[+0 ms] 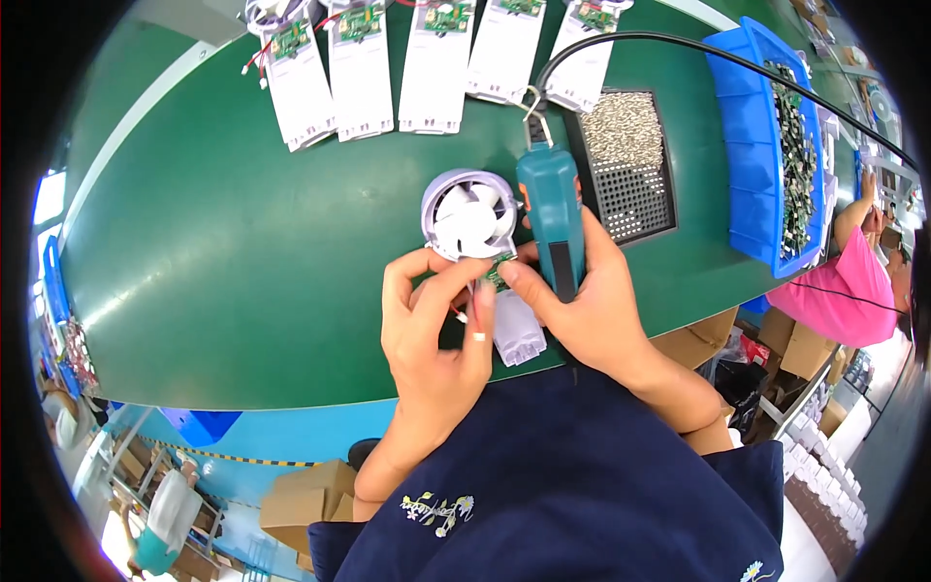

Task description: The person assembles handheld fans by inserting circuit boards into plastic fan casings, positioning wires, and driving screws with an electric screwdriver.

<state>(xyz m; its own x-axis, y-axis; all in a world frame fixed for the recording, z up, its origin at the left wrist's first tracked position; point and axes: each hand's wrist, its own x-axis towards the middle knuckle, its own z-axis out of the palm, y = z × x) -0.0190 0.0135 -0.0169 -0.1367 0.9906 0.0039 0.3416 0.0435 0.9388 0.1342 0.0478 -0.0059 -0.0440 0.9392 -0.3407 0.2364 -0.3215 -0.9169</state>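
A white-and-lavender plastic fan unit with a round housing is occupying the centre of the frame, above a green tabletop. The left hand is bending its fingers inward beside a small green circuit board; what they are pinching, one cannot tell. The right hand is gripping a teal-and-black handheld power tool, its thumb reaching the board.

Right of right hand: brown carton; farther right, person in pink. Lower left of left hand: second carton, yellow-black floor tape; farther out that side, person in pale top.
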